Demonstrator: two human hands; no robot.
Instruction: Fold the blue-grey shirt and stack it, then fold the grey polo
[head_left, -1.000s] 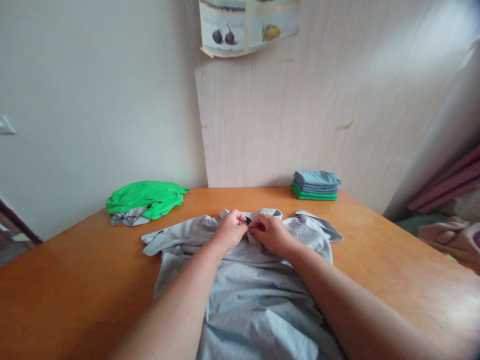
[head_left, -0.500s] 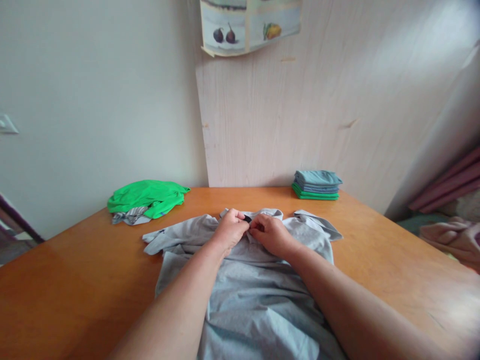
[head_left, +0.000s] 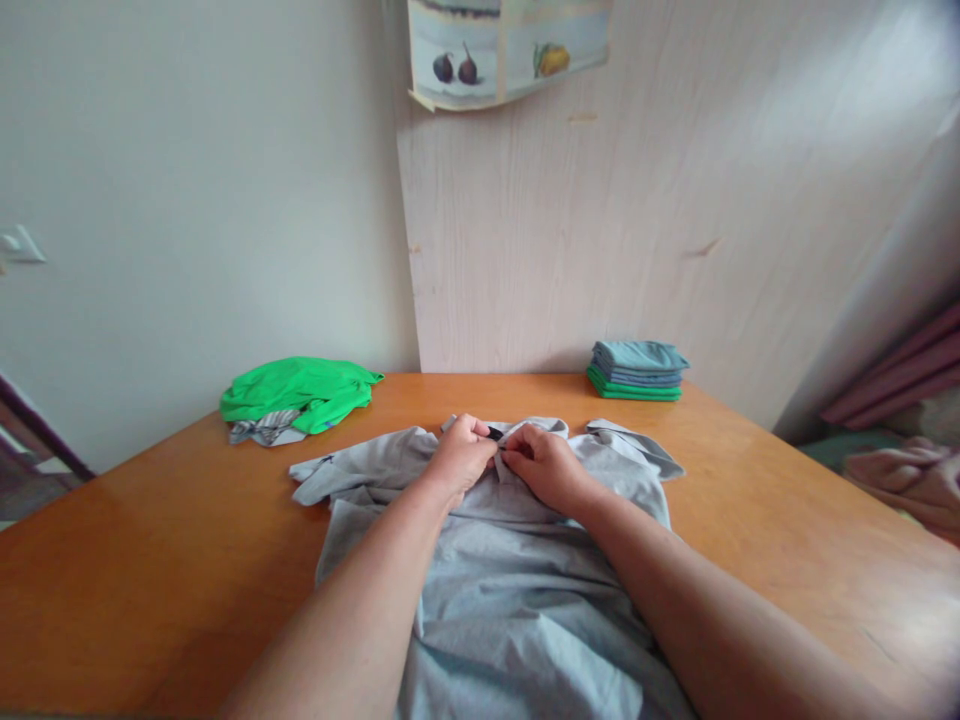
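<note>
A light grey short-sleeved shirt with a collar lies spread and wrinkled on the table, its collar end away from me. My left hand pinches the fabric at the front of the neck opening. Close beside it, my right hand pinches the other side of the same opening, fingertips almost touching the left ones. A small dark patch shows inside the collar between the hands. What exactly lies between the fingertips is too small to make out.
On the wooden table, a crumpled bright green garment lies over striped and grey cloth at the back left. A stack of folded clothes, blue-grey above green, sits at the back right. Behind stands a wall with a fruit picture.
Both hands stay at the collar, with only slight finger movement; the fingertips look a touch farther apart. The whole view has shifted slightly.
</note>
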